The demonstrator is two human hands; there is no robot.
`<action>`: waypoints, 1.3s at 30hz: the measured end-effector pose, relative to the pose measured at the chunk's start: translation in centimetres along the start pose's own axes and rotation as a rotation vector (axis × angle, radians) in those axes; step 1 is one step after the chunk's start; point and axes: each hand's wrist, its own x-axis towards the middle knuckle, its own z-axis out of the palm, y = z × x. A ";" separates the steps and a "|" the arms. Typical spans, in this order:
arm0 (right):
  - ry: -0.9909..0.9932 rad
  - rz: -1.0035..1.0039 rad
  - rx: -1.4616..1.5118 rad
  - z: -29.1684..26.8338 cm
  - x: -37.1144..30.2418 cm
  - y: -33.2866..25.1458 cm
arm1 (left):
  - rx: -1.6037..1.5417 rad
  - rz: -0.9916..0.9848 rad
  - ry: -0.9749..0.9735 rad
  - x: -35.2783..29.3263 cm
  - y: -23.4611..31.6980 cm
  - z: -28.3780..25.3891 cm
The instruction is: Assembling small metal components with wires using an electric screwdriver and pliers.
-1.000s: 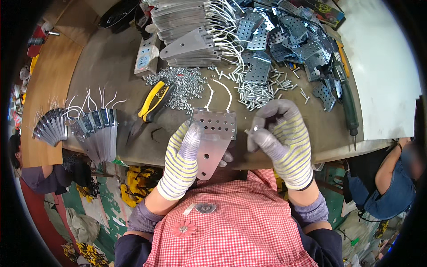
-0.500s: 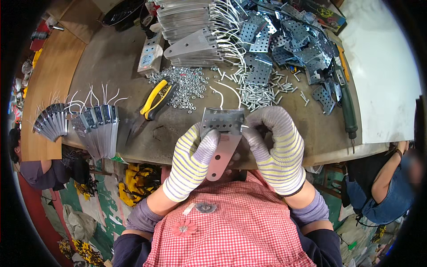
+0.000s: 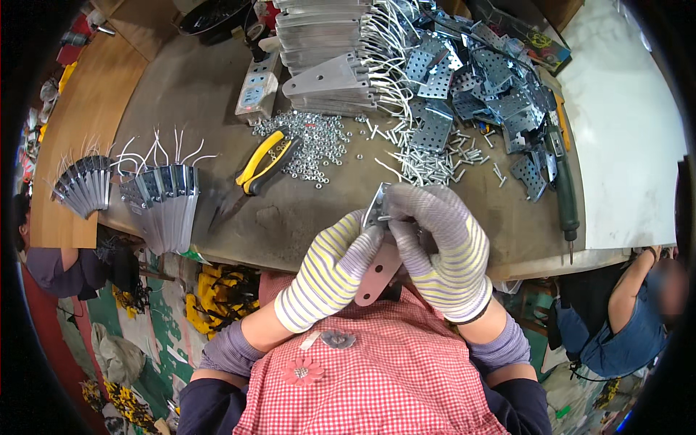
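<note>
Between my hands, above the table's near edge, is a tapered metal plate (image 3: 378, 279) with round holes in its narrow lower end. A perforated bracket (image 3: 375, 208) sits at its upper end, turned partly edge-on. My left hand (image 3: 328, 264), in a striped work glove, is closed around the plate with the thumb on its face. My right hand (image 3: 446, 243), gloved alike, has its fingers pinched at the bracket's right side. A small screw (image 3: 384, 217) shows at those fingertips; the rest of it is hidden. A white wire (image 3: 389, 170) sticks out beyond the bracket.
Yellow-handled pliers (image 3: 262, 163) lie left of a spread of nuts (image 3: 315, 141). Beyond are loose screws (image 3: 428, 167), stacked wired plates (image 3: 330, 76) and piled perforated brackets (image 3: 435, 72). A green electric screwdriver (image 3: 565, 188) rests at right. Fanned plates (image 3: 163, 206) lie at left; a person (image 3: 623, 312) sits at right.
The plate has shifted slightly right and turned, so its bracket now shows nearly edge-on. My right fingers have moved over the bracket's upper side. The view has shifted a little.
</note>
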 end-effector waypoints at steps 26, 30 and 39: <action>0.612 0.361 0.506 1.1 -4.6 5.0 | 1.414 1.105 0.106 16.7 5.6 3.9; 0.503 0.382 0.430 0.9 -4.4 4.7 | 1.638 1.244 0.093 22.4 6.6 4.2; 0.487 0.386 0.553 0.4 -4.3 5.2 | 0.827 1.122 0.191 12.1 7.3 -1.2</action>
